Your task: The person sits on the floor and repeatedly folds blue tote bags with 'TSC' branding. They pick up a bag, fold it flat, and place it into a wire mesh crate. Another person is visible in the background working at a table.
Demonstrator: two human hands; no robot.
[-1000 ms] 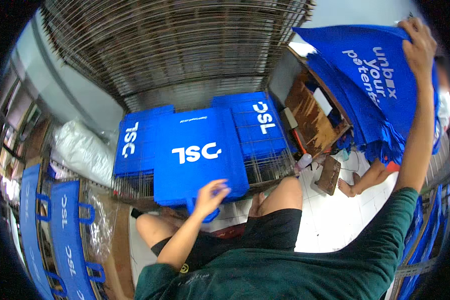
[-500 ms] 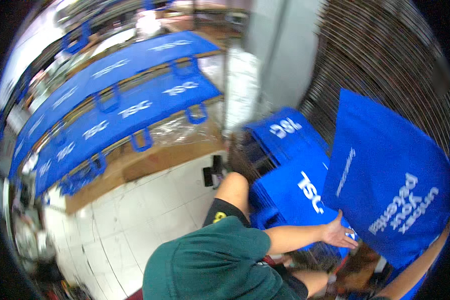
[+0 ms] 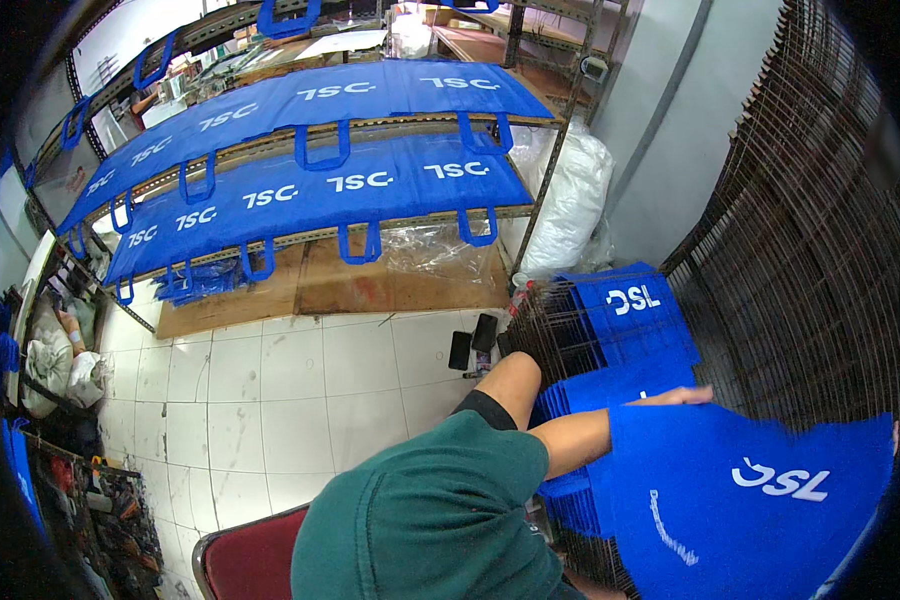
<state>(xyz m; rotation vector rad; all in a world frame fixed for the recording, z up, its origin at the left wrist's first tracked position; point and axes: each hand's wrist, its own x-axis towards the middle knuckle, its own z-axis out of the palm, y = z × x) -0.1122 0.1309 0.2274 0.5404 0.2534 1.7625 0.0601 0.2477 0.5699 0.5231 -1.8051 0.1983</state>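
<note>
A large blue fabric bag with white lettering is spread out at the lower right. My left forearm passes behind its upper left corner. My left hand shows above the bag's top edge, its fingers stretched out flat; the rest of the hand is hidden by the fabric. At the far right edge only a sliver of my right hand appears, at the bag's right side, with the fabric pulled up there. Beneath and beyond the bag lie a pile of similar blue bags and a farther stack.
A tall stack of wire racks stands on the right. Rows of blue handled bags lie on shelves at the left. Two dark phones rest on the tiled floor. A red chair is under me; white plastic sacks stand by the wall.
The bag has swung down and turned, showing a different printed face. My left hand has gone from beside the bag to behind its top edge. My view has shifted toward the right.
</note>
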